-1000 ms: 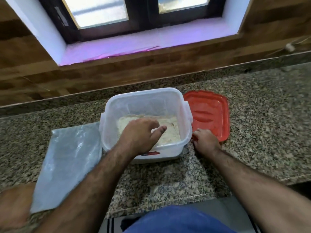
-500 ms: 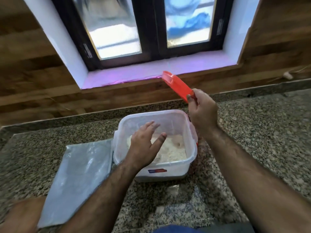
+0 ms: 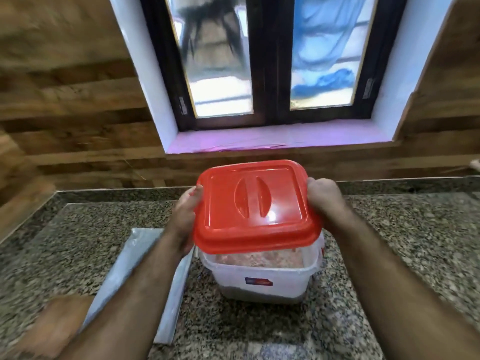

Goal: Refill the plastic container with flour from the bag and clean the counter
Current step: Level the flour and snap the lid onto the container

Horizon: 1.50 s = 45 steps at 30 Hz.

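Note:
A clear square plastic container (image 3: 262,284) with flour inside stands on the granite counter (image 3: 402,255). A red lid (image 3: 255,203) hovers just above its rim, tilted slightly toward me. My left hand (image 3: 185,222) grips the lid's left edge and my right hand (image 3: 324,201) grips its right edge. The flat, empty-looking plastic bag (image 3: 135,271) lies on the counter to the left of the container, partly under my left forearm. Most of the flour is hidden by the lid.
A wood-panelled wall and a window with a pink-lit sill (image 3: 280,139) rise behind the counter. A blurred brown shape (image 3: 52,326) sits at the counter's front left, beside the bag.
My right hand lifted the red lid off the counter and brought it over the container. My left hand left the flour and took the lid's left edge. The view tilted up.

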Tool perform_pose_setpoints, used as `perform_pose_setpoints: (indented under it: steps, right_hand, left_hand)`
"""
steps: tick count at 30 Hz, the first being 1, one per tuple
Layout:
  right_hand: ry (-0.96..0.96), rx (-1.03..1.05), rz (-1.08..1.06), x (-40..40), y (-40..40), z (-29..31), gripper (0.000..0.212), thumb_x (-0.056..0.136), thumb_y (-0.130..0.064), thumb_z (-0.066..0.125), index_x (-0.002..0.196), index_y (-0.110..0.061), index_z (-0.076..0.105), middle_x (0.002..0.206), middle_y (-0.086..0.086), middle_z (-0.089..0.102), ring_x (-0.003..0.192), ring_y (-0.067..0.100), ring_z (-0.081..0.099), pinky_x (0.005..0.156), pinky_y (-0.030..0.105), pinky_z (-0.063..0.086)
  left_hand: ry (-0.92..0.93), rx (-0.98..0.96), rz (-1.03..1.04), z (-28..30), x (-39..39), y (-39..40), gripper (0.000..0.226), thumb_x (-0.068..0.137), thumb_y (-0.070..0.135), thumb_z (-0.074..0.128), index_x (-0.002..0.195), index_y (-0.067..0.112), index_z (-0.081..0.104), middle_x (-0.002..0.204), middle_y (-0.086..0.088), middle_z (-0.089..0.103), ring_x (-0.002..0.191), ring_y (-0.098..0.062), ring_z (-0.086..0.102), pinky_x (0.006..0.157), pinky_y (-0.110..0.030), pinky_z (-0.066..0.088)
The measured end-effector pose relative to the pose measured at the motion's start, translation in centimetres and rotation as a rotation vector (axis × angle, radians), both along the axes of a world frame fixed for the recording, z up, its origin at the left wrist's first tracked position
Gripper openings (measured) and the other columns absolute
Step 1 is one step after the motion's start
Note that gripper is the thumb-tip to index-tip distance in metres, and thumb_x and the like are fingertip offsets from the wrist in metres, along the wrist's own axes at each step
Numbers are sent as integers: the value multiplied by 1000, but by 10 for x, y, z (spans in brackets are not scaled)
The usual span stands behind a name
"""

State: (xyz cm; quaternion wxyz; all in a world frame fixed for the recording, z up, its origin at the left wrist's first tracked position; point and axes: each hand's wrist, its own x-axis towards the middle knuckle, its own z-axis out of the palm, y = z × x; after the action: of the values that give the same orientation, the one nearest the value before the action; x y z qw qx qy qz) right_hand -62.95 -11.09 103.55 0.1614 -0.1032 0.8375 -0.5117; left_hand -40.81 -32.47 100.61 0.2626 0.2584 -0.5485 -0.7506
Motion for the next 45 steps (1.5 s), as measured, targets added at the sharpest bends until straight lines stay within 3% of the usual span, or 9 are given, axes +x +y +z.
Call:
perform_pose_setpoints:
  steps: [3,15,19,24,28,32,36,39,45]
  right_hand:
    - [129,116,-49,24,0,-8,62,109,-48,40,130,5,62,132,32,65,125,46,61,102,45,48]
    - [113,560,11,47,14,-35,70,103,-58,50,144,-1,51,133,21,66,111,38,66,78,39,42]
    - [82,650,49,58,16,-35,77,107,-59,40,156,0,35,144,23,59,128,41,60,100,48,48]
    - [-265,206,55,30,30,-49,76,89,-71,67,128,-6,68,103,13,79,86,31,79,83,44,65]
    - [-794,-71,252,19,48,-63,101,62,-68,93,135,-5,65,125,23,75,114,42,74,103,57,57]
    - [-778,-87,287,14,48,-59,106,56,-60,99,138,-2,64,121,23,77,108,40,77,104,55,58]
    - [-325,167,61,19,40,-45,91,50,-78,92,104,-8,75,89,12,82,78,32,81,78,48,68]
    - [325,798,71,56,16,-24,70,96,-75,54,105,-8,72,97,9,75,86,27,76,74,40,66]
    - [409,901,94,68,4,-20,58,109,-54,45,126,-4,69,119,15,74,106,31,74,69,36,55]
  left_hand:
    - [-84,11,119,-17,-2,5,58,99,38,75,148,16,54,123,-19,77,105,-35,79,84,-50,66]
    - [-525,-164,57,-26,-20,3,51,91,49,79,124,11,67,107,-13,81,91,-32,82,82,-54,67]
    - [-599,-156,-7,-31,-16,6,55,92,54,78,131,19,60,112,-11,79,86,-29,83,73,-48,68]
    - [-546,74,-160,-25,-11,3,65,89,44,83,136,5,62,116,-23,79,107,-43,78,101,-61,59]
    - [-552,251,-244,-22,-3,1,76,80,46,90,137,3,63,127,-25,75,122,-46,70,109,-60,54]
    - [-570,179,-177,-18,-3,3,85,70,46,96,135,3,62,116,-22,79,107,-44,78,103,-59,58]
    - [-929,-560,193,-13,-15,11,84,61,82,85,92,6,70,82,-10,77,67,-23,73,56,-32,55]
    - [-1222,-1244,281,-9,-30,39,69,100,72,51,95,7,74,88,-12,76,77,-29,73,57,-32,49]
    - [-1233,-1373,202,0,-23,48,58,111,52,42,107,4,75,97,-14,77,90,-33,77,61,-35,47]
